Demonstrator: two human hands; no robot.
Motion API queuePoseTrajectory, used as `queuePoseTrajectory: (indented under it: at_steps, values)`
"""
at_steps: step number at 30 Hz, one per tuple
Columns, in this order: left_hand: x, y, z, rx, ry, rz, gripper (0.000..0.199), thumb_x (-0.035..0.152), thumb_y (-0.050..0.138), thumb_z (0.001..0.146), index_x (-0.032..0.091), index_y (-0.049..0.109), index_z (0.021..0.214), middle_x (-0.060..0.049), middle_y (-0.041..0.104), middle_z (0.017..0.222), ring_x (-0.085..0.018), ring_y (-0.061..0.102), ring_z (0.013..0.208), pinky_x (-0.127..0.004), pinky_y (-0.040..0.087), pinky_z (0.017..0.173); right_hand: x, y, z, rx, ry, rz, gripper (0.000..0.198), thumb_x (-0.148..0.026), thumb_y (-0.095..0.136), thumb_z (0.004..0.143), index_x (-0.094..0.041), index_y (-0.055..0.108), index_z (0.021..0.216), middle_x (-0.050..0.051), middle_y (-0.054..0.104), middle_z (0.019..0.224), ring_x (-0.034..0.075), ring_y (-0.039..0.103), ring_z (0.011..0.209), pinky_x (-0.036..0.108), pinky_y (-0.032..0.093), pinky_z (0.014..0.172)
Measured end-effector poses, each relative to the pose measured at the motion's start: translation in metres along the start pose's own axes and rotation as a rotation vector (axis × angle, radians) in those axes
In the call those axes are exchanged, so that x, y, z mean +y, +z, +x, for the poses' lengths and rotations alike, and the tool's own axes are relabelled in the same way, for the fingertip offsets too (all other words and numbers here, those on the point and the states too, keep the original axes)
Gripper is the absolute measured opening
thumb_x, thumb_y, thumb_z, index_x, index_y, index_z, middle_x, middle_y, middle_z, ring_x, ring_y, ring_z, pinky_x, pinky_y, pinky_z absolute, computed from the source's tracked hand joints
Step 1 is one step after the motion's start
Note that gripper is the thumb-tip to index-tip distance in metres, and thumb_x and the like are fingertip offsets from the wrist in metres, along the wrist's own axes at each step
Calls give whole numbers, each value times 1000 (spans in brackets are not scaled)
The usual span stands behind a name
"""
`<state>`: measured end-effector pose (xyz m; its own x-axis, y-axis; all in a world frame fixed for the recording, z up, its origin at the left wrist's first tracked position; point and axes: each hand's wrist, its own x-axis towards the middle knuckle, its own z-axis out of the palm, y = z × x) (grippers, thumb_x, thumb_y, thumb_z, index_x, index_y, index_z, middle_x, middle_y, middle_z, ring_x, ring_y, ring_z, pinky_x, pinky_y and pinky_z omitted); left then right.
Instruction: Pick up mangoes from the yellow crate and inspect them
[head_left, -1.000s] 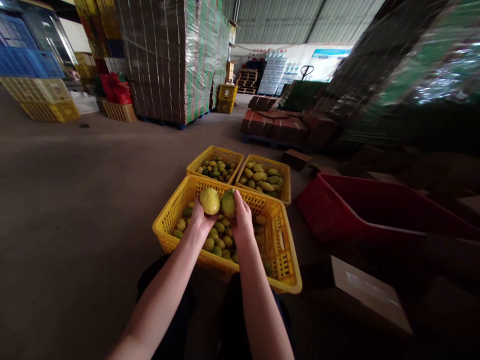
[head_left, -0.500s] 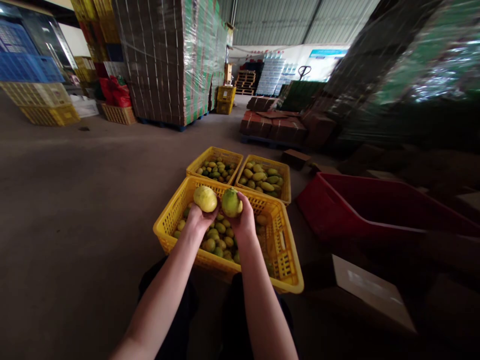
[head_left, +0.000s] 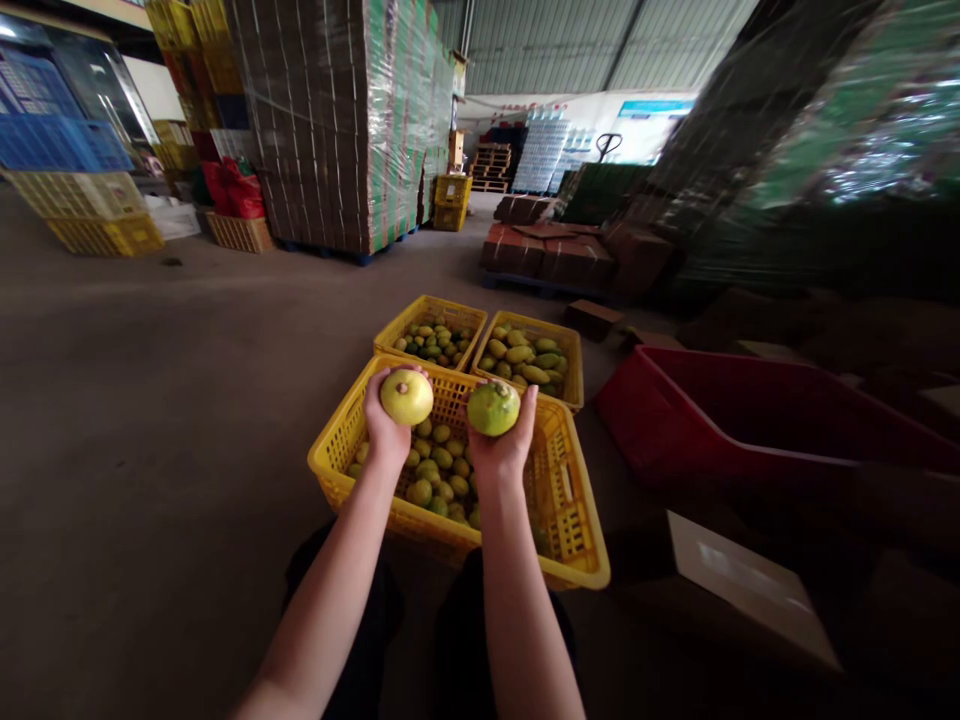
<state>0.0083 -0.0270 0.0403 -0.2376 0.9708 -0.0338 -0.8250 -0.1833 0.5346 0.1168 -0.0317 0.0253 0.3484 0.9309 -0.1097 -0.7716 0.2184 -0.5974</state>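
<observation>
My left hand [head_left: 385, 428] is cupped round a pale yellow lemon [head_left: 407, 399], whose knobbed end faces me. In my right hand [head_left: 504, 455] rests a greener, bumpy lemon [head_left: 493, 409], with the fingers curled up beside and behind it. Both hands are above a large yellow crate [head_left: 566, 500], some distance apart. Inside that crate lie several smaller yellow-green lemons [head_left: 442, 470], partly hidden by my hands and forearms.
Behind the large crate stand a left yellow crate [head_left: 390, 325] and a right yellow crate [head_left: 574, 370], both holding yellow-green fruit. To the right are a red tub [head_left: 645, 420] and a cardboard box [head_left: 742, 580]. Wrapped pallet stacks [head_left: 315, 130] rise at the back.
My hands have moved apart, the left slightly left and the right to the right. Both lemons have been turned, so the yellow one now shows its knobbed end.
</observation>
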Motion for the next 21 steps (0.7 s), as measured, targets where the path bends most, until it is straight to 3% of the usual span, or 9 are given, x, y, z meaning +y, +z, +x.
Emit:
queuePoseTrajectory:
  at_steps: [4, 9, 13, 17, 21]
  values:
    - [-14, 3, -10, -102, 75, 145, 34, 34, 48, 80, 17, 69, 59, -7, 69, 66, -22, 70, 77, -33, 55, 79, 10, 0, -5, -71, -72, 5, 37, -56, 63, 77, -20, 68, 69, -2, 70, 69, 12, 65, 64, 25, 52, 64]
    - [-18, 11, -17, -46, -12, 44, 34, 23, 45, 86, 19, 66, 59, -7, 71, 69, -25, 71, 88, -34, 55, 81, 9, -1, -10, -87, -128, -9, 34, -51, 60, 77, -20, 69, 65, -1, 68, 67, 12, 62, 64, 26, 50, 68]
    - [-17, 13, -18, -65, 32, 67, 36, 23, 42, 86, 18, 68, 62, -8, 72, 74, -24, 71, 86, -31, 54, 77, 4, -1, -9, -91, -160, -32, 36, -53, 60, 77, -21, 68, 64, -1, 68, 68, 14, 63, 65, 27, 51, 69]
    - [-22, 11, -12, -25, 107, 78, 37, 33, 42, 86, 16, 74, 80, -8, 74, 93, -21, 69, 87, -27, 51, 76, 11, 1, -6, 14, -46, 78, 37, -57, 60, 78, -22, 67, 68, -2, 69, 70, 13, 64, 66, 26, 53, 69]
    - [-28, 7, 0, 128, 45, 8, 34, 35, 44, 83, 16, 73, 82, -8, 73, 94, -21, 67, 98, -26, 49, 84, 17, 3, -2, 143, 107, 145, 33, -56, 60, 79, -24, 67, 82, -3, 71, 73, 14, 67, 70, 27, 56, 68]
